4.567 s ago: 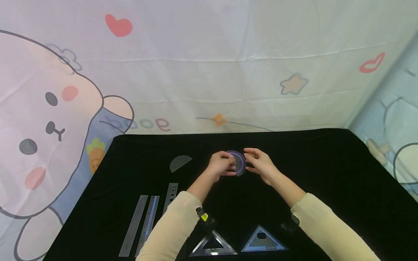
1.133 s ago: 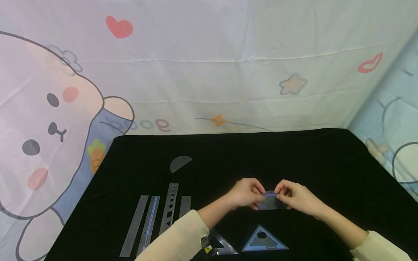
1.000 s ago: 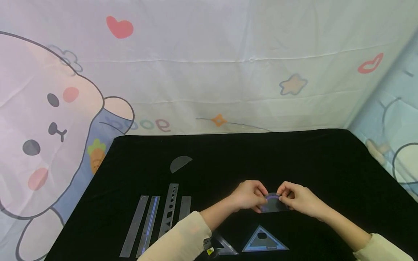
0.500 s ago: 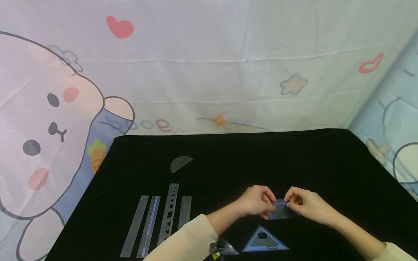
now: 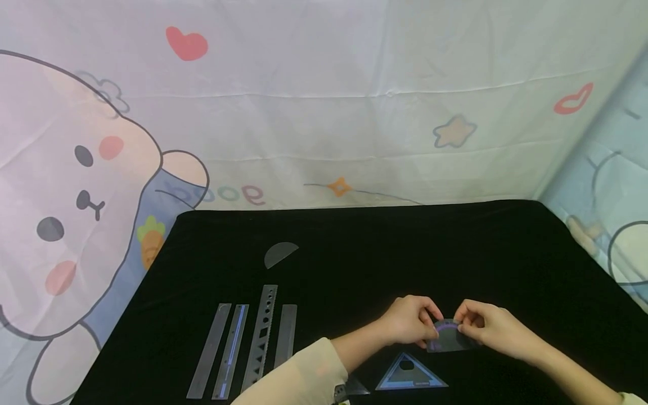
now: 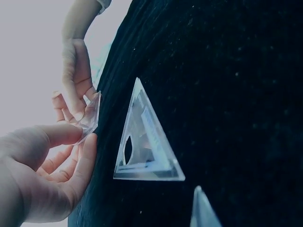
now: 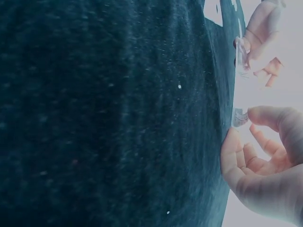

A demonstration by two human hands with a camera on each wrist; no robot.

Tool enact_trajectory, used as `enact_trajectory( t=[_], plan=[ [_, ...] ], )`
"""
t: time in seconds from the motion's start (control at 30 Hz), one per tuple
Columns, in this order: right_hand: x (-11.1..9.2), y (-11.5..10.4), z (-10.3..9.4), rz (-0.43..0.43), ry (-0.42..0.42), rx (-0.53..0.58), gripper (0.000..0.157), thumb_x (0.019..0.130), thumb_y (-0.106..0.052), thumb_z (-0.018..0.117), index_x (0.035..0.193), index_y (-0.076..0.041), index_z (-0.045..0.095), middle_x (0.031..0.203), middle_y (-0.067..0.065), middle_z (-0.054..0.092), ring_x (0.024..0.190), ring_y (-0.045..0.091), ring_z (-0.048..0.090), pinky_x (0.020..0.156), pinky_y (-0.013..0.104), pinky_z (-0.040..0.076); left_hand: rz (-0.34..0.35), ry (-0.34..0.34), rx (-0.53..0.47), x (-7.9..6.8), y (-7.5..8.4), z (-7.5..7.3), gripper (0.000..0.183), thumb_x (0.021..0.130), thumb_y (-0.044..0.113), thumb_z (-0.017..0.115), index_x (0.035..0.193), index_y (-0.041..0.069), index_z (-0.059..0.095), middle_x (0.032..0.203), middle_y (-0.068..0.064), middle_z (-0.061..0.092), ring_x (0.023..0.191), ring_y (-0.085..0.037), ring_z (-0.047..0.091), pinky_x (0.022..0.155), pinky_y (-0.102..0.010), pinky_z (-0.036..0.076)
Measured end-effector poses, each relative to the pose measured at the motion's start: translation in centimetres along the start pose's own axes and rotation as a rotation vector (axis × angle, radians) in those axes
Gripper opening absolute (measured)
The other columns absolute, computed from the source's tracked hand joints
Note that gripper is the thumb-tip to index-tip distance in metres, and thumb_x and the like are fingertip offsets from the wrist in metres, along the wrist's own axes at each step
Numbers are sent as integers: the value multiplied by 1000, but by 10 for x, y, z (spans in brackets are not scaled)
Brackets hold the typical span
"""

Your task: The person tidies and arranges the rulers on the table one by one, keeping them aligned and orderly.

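Note:
Both hands pinch a clear protractor (image 5: 451, 340) with a purple arc, its straight edge toward the person. My left hand (image 5: 409, 320) grips its left end between thumb and fingers, and my right hand (image 5: 493, 328) pinches the right end. In the left wrist view the protractor (image 6: 91, 118) is seen nearly edge-on between the fingertips. The right wrist view shows the thumb and index finger of my right hand (image 7: 265, 165) at its corner. Just in front lies a blue-edged set square (image 5: 411, 372). A second, clear set square (image 5: 356, 386) is mostly hidden by the left forearm.
Four-sided strips lie at left: a plain ruler (image 5: 209, 351), a blue-striped ruler (image 5: 230, 351), a stencil ruler (image 5: 261, 332) with cut-out shapes and a short ruler (image 5: 286, 334). Behind them rests another half-round protractor (image 5: 280, 254). Black cloth (image 5: 506, 247) covers the table.
Earlier the hands held the protractor farther back, near the table's middle. They have brought it nearer and to the right, its straight edge now facing the person.

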State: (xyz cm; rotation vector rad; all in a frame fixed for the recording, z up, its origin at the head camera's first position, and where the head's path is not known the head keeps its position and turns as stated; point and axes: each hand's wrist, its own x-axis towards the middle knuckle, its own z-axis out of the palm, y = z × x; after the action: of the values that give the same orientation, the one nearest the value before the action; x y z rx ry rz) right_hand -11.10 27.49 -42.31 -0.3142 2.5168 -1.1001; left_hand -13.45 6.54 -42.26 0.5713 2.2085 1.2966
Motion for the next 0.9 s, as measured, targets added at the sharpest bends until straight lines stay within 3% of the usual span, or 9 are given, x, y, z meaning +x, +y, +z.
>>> enact_trajectory(
  t=[0.27,0.67,0.9],
  plan=[
    [-9,5,-1,4,1,-3,17,83,-20,62,96,-11,55,80,4,54,63,14,54,52,26,49,3,-2,-19,1,3,10,21,75,-2,70,91,11,63,61,5,58,45,-9,59,45,-22,53],
    [-23,14,-2,46,-18,3,17,81,-18,62,95,-10,55,78,5,54,61,14,54,51,26,49,-42,-21,69,-1,13,24,20,76,3,71,88,17,63,58,8,57,42,-5,57,43,-19,51],
    [-30,20,-2,63,-24,-11,16,81,-17,62,94,-10,55,77,4,54,61,13,54,51,26,49,-30,-36,105,-2,15,32,20,76,4,72,87,17,62,57,9,57,41,-4,56,42,-16,50]
  ],
)
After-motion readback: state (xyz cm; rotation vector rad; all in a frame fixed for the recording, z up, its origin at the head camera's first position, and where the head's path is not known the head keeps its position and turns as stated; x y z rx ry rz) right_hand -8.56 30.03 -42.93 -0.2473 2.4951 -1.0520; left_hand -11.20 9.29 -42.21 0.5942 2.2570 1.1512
